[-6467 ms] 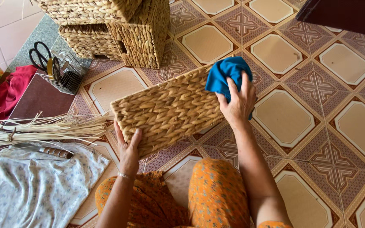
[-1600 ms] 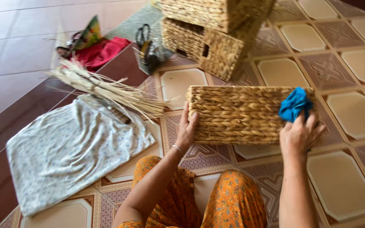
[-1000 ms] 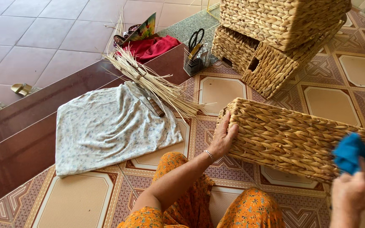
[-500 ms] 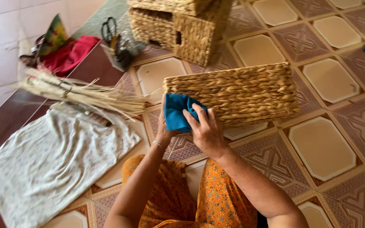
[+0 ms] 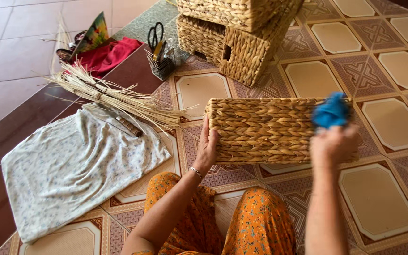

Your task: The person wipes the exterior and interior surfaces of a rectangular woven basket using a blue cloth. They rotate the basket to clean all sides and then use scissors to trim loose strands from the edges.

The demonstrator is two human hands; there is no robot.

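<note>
The fingers of the left hand (image 5: 207, 147) lie flat and close together against the left end of a woven basket (image 5: 265, 130), thumb tucked at the lower edge, steadying it. The right hand (image 5: 334, 144) is blurred; its fingers close around a bright blue cloth (image 5: 330, 112), bunched into a ball and pressed at the basket's right end.

The basket is oblong, plaited from thick straw-coloured strands in a herringbone-like pattern, its long side turned toward the camera. It rests on the patterned tile floor (image 5: 393, 123) just in front of the person's knees, which are covered in orange printed fabric (image 5: 256, 226).

To the left, a pale flowered cloth (image 5: 76, 170) lies spread on the floor, with a bundle of dry straw (image 5: 114, 97) across its upper edge and a short dark-handled tool (image 5: 129, 126) beside it. Farther off stand a wire holder with scissors (image 5: 159, 49), a red cloth (image 5: 109, 54) and two more stacked woven baskets (image 5: 234, 33).

The right fingertips cannot be told apart because of the motion blur, and the blue cloth hides the basket's upper right corner. The basket's opening and inside are not visible. The stacked baskets are cut off by the top edge, and both forearms run out of the bottom of the view.
</note>
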